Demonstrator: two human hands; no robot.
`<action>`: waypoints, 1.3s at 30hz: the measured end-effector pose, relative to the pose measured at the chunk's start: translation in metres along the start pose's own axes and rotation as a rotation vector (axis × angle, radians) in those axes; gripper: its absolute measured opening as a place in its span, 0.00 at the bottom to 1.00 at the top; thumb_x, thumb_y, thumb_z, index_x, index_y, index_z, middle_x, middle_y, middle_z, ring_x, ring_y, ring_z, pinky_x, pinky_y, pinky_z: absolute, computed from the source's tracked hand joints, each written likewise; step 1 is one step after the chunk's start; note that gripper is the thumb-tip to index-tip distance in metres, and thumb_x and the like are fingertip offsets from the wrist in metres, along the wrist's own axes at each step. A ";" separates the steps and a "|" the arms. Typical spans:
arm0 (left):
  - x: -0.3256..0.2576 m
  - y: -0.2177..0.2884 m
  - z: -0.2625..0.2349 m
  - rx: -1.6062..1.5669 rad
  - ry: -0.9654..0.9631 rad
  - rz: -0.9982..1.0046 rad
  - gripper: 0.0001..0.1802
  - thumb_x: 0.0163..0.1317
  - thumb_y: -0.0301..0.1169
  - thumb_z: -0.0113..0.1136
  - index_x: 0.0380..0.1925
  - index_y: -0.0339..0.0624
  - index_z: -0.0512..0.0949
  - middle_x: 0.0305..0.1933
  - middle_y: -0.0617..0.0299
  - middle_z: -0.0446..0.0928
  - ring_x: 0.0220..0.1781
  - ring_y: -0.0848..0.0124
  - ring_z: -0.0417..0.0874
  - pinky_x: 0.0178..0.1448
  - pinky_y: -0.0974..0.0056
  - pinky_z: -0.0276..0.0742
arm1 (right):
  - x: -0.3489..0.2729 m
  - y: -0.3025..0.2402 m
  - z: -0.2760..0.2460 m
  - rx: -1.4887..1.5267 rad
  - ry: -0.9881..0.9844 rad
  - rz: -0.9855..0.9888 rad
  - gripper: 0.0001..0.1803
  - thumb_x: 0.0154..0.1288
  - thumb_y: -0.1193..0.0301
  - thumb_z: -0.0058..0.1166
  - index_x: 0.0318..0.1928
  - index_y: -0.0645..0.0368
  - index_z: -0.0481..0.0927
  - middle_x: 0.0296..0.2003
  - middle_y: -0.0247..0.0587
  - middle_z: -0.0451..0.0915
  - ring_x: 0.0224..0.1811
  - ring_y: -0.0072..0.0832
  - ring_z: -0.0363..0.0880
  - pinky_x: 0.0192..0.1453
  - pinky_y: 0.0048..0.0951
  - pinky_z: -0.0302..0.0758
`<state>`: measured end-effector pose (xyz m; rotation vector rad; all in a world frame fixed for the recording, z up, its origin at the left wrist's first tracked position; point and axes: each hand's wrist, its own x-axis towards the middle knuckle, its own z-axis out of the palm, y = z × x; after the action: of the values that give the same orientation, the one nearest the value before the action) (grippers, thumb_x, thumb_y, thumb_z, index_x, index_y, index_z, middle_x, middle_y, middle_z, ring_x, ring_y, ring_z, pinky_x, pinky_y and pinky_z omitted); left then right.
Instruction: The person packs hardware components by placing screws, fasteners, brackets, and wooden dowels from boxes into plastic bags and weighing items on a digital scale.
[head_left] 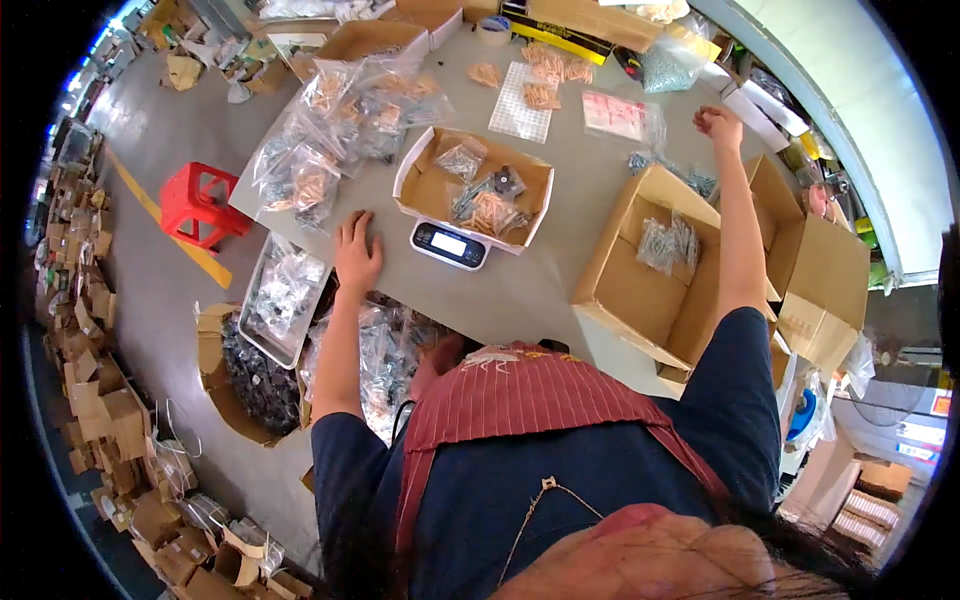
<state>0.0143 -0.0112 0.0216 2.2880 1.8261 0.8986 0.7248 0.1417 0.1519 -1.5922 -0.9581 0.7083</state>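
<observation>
My left hand (pixel 358 250) lies on the grey table's near left edge with its fingers apart and nothing in it. Far out to the right, my right hand (pixel 718 125) hovers with curled fingers; whatever they may hold is too small to make out. It is close to a red-and-white stack of flat plastic bags (pixel 615 116) and a pile of loose screws (pixel 690 175). Between my hands a shallow cardboard tray (pixel 412 172) sits on a digital scale (pixel 449 245). Inside the tray are clear bags with tan pegs (pixel 492 213), screws and a dark round part.
Filled clear bags (pixel 330 125) heap up at the table's left. A white grid tray (pixel 520 105) lies by piles of tan pegs (pixel 548 65). An open carton (pixel 622 250) holding bagged screws (pixel 668 243) stands at right. Left are a red stool (pixel 200 205) and a metal tray (pixel 282 300).
</observation>
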 end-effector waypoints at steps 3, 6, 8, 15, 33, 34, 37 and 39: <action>-0.006 0.000 0.000 0.026 0.015 -0.019 0.25 0.62 0.33 0.57 0.60 0.46 0.72 0.63 0.54 0.70 0.65 0.50 0.68 0.68 0.51 0.66 | 0.000 0.024 0.007 -0.112 -0.012 0.066 0.11 0.60 0.83 0.51 0.41 0.71 0.83 0.36 0.49 0.84 0.36 0.35 0.85 0.39 0.31 0.85; 0.005 0.007 -0.001 -0.003 0.012 -0.016 0.23 0.62 0.33 0.57 0.59 0.46 0.73 0.63 0.55 0.70 0.64 0.52 0.70 0.67 0.52 0.68 | 0.029 0.080 -0.018 -0.240 0.002 0.114 0.13 0.57 0.82 0.54 0.43 0.69 0.84 0.37 0.45 0.86 0.35 0.31 0.84 0.40 0.28 0.85; 0.001 0.002 -0.001 -0.016 0.022 -0.017 0.22 0.63 0.33 0.57 0.58 0.45 0.73 0.63 0.55 0.70 0.64 0.52 0.70 0.66 0.53 0.68 | 0.041 0.105 -0.015 -0.476 -0.036 0.033 0.13 0.57 0.82 0.55 0.43 0.68 0.84 0.37 0.42 0.86 0.35 0.29 0.85 0.40 0.25 0.84; -0.007 0.011 -0.014 -0.007 -0.019 -0.069 0.22 0.63 0.31 0.57 0.58 0.44 0.73 0.63 0.54 0.70 0.65 0.52 0.70 0.66 0.52 0.69 | 0.071 0.144 0.037 -1.174 -0.110 -0.129 0.09 0.58 0.63 0.61 0.39 0.45 0.89 0.31 0.35 0.87 0.35 0.31 0.86 0.43 0.35 0.81; 0.015 0.002 -0.003 -0.028 -0.071 0.026 0.25 0.61 0.30 0.56 0.60 0.41 0.71 0.64 0.50 0.69 0.66 0.47 0.67 0.70 0.49 0.63 | 0.035 0.093 0.055 0.060 0.706 -0.216 0.08 0.59 0.72 0.59 0.26 0.63 0.79 0.21 0.34 0.76 0.24 0.23 0.71 0.31 0.28 0.70; 0.011 0.002 -0.003 -0.031 -0.077 -0.002 0.25 0.61 0.30 0.56 0.60 0.41 0.71 0.64 0.50 0.69 0.66 0.47 0.67 0.70 0.49 0.63 | 0.025 0.078 0.059 0.071 0.698 -0.215 0.08 0.59 0.72 0.59 0.26 0.63 0.79 0.21 0.34 0.76 0.24 0.23 0.71 0.31 0.28 0.70; -0.001 -0.002 -0.001 -0.040 -0.053 -0.034 0.25 0.62 0.31 0.56 0.60 0.41 0.71 0.64 0.50 0.69 0.65 0.47 0.67 0.70 0.49 0.63 | -0.053 -0.018 0.076 0.625 0.667 -0.234 0.08 0.62 0.75 0.61 0.27 0.61 0.77 0.27 0.30 0.78 0.32 0.18 0.74 0.38 0.24 0.70; 0.001 0.000 -0.002 -0.038 -0.034 -0.016 0.25 0.61 0.31 0.57 0.60 0.41 0.71 0.64 0.50 0.69 0.65 0.47 0.67 0.69 0.49 0.63 | -0.095 -0.042 0.079 0.607 0.385 -0.409 0.07 0.66 0.72 0.60 0.32 0.59 0.76 0.31 0.27 0.78 0.35 0.16 0.73 0.41 0.22 0.69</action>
<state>0.0133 -0.0105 0.0238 2.2495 1.7950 0.8786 0.6020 0.1012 0.1714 -0.9105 -0.6643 0.3365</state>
